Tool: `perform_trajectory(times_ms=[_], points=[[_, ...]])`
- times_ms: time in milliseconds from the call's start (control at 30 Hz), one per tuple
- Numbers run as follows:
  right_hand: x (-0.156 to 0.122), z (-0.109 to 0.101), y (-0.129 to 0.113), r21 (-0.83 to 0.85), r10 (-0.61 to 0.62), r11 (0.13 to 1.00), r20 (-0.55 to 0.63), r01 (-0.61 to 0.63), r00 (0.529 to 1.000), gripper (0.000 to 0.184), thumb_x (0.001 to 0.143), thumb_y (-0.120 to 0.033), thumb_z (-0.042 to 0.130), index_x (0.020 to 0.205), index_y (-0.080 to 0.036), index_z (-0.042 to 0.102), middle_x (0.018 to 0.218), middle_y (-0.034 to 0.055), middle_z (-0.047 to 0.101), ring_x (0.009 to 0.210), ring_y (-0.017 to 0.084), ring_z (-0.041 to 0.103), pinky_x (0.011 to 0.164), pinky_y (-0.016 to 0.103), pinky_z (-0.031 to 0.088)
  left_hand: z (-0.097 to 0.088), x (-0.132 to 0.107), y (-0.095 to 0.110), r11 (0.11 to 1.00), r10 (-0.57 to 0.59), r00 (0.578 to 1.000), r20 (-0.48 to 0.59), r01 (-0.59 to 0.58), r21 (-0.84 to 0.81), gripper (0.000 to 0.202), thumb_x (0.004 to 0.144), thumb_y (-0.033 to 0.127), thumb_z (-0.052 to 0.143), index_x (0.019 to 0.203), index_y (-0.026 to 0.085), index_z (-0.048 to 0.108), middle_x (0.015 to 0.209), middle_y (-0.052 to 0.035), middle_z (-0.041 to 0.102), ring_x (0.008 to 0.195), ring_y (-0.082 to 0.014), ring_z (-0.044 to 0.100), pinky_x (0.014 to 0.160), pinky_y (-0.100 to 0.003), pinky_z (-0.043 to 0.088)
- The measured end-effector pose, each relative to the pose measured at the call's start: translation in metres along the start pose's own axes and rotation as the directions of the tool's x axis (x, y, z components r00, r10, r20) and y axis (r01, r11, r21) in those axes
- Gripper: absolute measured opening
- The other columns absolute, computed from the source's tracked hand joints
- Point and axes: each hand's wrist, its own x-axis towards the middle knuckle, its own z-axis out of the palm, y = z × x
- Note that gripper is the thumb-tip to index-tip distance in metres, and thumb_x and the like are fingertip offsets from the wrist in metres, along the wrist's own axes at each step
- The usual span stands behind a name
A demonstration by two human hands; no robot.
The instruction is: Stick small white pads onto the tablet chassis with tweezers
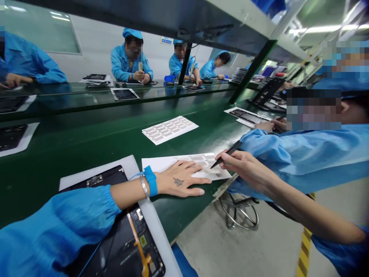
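My left hand [180, 180] lies flat with fingers spread, its fingertips over a white sheet of grey labels [161, 163] near the bench edge. A blue wrist strap [151, 181] is around that wrist. My right hand [240, 165] pinches black tweezers [227, 154], their tip down at the right part of the sheet. A pale strip [212, 170] shows at the tip; whether it is gripped I cannot tell. Below my left forearm lies an opened black tablet housing [123, 246] with an orange flex cable, on a white board [161, 234], partly hidden by my sleeve.
A second stack of label sheets [170, 129] lies farther back on the green bench [95, 142]. Another housing [13, 136] is at the left. A co-worker's blue sleeve [302, 154] is close on the right. A shelf [161, 23] hangs overhead, and a stool [239, 211] stands below.
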Motion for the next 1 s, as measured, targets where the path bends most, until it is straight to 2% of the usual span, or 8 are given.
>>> perform_trajectory(times_ms=[133,267,367,433,533,633,700,1000], points=[[-0.011,0.015,-0.025,0.158,-0.092,0.981,-0.138,0.114,0.986,0.045,0.053,-0.061,0.087,0.070,-0.021,0.075,0.081,0.0074,0.067,0.074,0.020,0.057,0.078,0.035,0.047,-0.022,-0.018,0.004,0.988,-0.014,0.993,-0.114,0.031,0.148,0.055,0.098,0.054,0.045,0.147,0.029,0.043,0.154,-0.0130,0.037,0.139,-0.0349,0.040,0.111,-0.049,0.035],[-0.010,0.047,-0.047,0.172,-0.110,0.976,-0.155,0.136,0.982,0.049,0.043,-0.066,0.088,0.067,-0.024,0.076,0.085,0.0105,0.068,0.077,0.025,0.059,0.077,0.041,0.046,-0.072,-0.095,-0.005,0.948,-0.174,0.951,-0.255,0.232,0.218,0.040,0.102,0.037,0.044,0.136,0.019,0.055,0.141,-0.0106,0.053,0.132,-0.0262,0.048,0.108,-0.041,0.040],[-0.002,0.092,-0.063,0.132,-0.146,0.980,-0.038,0.150,0.989,0.056,0.037,-0.073,0.085,0.066,-0.025,0.076,0.089,0.0112,0.070,0.084,0.029,0.060,0.080,0.044,0.046,-0.098,-0.175,-0.008,0.854,-0.416,0.854,-0.311,0.485,0.189,0.031,0.104,0.027,0.037,0.116,0.016,0.064,0.119,-0.0072,0.066,0.110,-0.0195,0.060,0.093,-0.033,0.047],[0.003,0.132,-0.075,0.076,-0.195,0.979,0.107,0.188,0.975,0.059,0.041,-0.076,0.081,0.069,-0.024,0.076,0.089,0.0110,0.071,0.086,0.029,0.060,0.083,0.044,0.046,-0.101,-0.220,-0.007,0.792,-0.515,0.802,-0.304,0.580,0.190,0.030,0.104,0.026,0.037,0.107,0.016,0.065,0.108,-0.0059,0.069,0.098,-0.0184,0.062,0.085,-0.031,0.048],[0.016,0.194,-0.088,0.043,-0.260,0.965,0.324,0.260,0.910,0.060,0.053,-0.076,0.076,0.074,-0.020,0.075,0.082,0.0091,0.070,0.082,0.025,0.061,0.083,0.040,0.047,-0.087,-0.259,-0.007,0.774,-0.545,0.797,-0.259,0.597,0.209,0.028,0.103,0.024,0.038,0.103,0.015,0.065,0.101,-0.0057,0.068,0.092,-0.0175,0.061,0.080,-0.029,0.047],[0.036,0.242,-0.087,0.062,-0.240,0.970,0.430,0.237,0.870,0.062,0.051,-0.077,0.076,0.070,-0.019,0.071,0.069,0.0044,0.064,0.073,0.021,0.057,0.077,0.036,0.047,-0.068,-0.270,-0.010,0.807,-0.506,0.828,-0.242,0.553,0.205,0.027,0.101,0.019,0.038,0.107,0.015,0.064,0.101,-0.0063,0.067,0.091,-0.0171,0.060,0.080,-0.029,0.047],[0.047,0.260,-0.079,0.067,-0.200,0.979,0.478,0.192,0.855,0.062,0.050,-0.077,0.077,0.068,-0.019,0.068,0.063,0.0016,0.059,0.068,0.018,0.055,0.075,0.035,0.047,-0.061,-0.271,-0.012,0.839,-0.471,0.851,-0.233,0.514,0.179,0.027,0.099,0.015,0.040,0.111,0.015,0.063,0.102,-0.0063,0.066,0.091,-0.0174,0.059,0.081,-0.029,0.048],[0.065,0.270,-0.063,-0.015,-0.084,0.994,0.569,0.112,0.818,0.054,0.061,-0.070,0.078,0.067,-0.018,0.064,0.061,0.0006,0.057,0.065,0.017,0.055,0.070,0.032,0.046,-0.064,-0.268,-0.012,0.855,-0.482,0.860,-0.170,0.504,0.125,0.025,0.094,0.011,0.045,0.108,0.014,0.065,0.108,-0.0076,0.067,0.091,-0.0188,0.057,0.080,-0.030,0.048]])
